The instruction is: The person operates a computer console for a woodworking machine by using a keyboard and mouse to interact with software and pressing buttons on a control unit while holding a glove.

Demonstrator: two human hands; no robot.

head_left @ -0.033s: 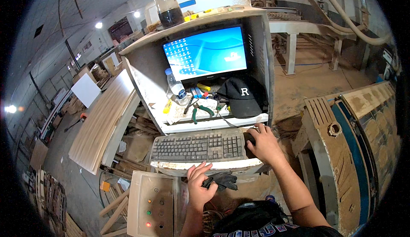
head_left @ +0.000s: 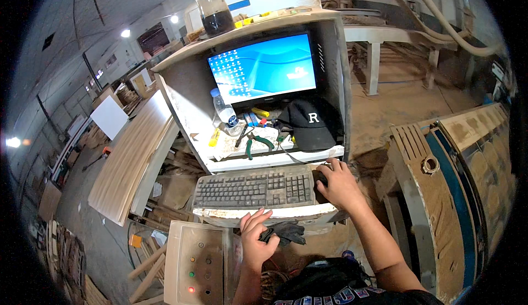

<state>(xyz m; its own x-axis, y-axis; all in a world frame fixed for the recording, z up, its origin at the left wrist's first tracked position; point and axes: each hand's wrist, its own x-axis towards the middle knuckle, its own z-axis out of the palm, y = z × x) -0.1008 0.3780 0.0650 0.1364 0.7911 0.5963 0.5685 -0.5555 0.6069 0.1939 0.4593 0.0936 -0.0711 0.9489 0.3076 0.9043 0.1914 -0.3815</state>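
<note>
My right hand [head_left: 337, 184] is curved over a black computer mouse [head_left: 320, 179] at the right end of the keyboard shelf; its palm and fingers hide part of the mouse. Left of it lies a dusty black keyboard [head_left: 254, 188]. My left hand [head_left: 257, 240] rests its fingertips against the shelf's worn white front edge [head_left: 297, 212], fingers apart and holding nothing. A dark, crumpled glove-like cloth [head_left: 286, 232] hangs beside its thumb. Above the keyboard, a lit monitor [head_left: 267, 66] displays a blue desktop with rows of icons.
Inside the cabinet are a black cap [head_left: 311, 123], a water bottle [head_left: 224, 110] and green-handled pliers [head_left: 257, 144]. A jar of dark liquid [head_left: 213, 11] stands on top. A control box with buttons [head_left: 179, 261] is at lower left, stacked boards [head_left: 132, 159] beyond, and a dusty machine [head_left: 440, 217] at right.
</note>
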